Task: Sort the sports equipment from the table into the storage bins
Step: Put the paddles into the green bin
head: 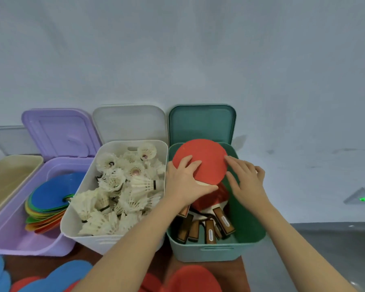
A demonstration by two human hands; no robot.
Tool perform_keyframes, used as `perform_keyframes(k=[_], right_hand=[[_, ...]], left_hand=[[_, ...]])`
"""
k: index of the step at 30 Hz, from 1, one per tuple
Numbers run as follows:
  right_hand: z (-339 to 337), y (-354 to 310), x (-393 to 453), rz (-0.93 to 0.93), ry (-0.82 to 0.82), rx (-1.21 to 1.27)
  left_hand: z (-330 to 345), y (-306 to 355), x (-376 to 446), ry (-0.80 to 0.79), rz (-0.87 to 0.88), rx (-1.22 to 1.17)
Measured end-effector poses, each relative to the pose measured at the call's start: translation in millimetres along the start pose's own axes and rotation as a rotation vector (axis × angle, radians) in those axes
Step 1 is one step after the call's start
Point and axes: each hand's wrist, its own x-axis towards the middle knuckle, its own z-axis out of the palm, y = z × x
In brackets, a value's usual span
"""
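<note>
Sorting looks well along: the white bin is heaped with shuttlecocks, the purple bin holds stacked coloured discs, and the green bin already carries several table-tennis paddles. Red and blue flat discs remain on the desk. A red paddle sits tilted over the green bin; the left hand grips its lower edge, thumb underneath, while the right hand touches its right rim with spread fingers.

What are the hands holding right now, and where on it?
The left hand grips a red paddle at the lower edge of its blade, over the green bin. The right hand touches the blade's right edge with straight fingers.
</note>
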Motion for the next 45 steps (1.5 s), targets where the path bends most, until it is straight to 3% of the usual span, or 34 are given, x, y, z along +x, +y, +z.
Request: perform_keyframes(k=[8, 16, 28, 37, 45], right_hand=[[12, 2, -7, -0.033, -0.307, -0.338], [6, -26, -25, -0.085, -0.234, -0.234], [41, -171, -28, -0.355, -0.174, -0.023], [80, -298, -64, -0.353, -0.205, -0.002], [129, -436, -97, -0.311, -0.207, 0.098]], left_hand=[[39, -13, 0, -0.391, 0.061, 0.244], [-6, -28, -25, -0.095, 0.227, 0.217], [-111, -128, -119, 0.160, -0.022, 0.218], [-179, -231, -189, 0.110, -0.124, 0.265], [-251, -354, -256, 0.142, -0.087, 0.233]])
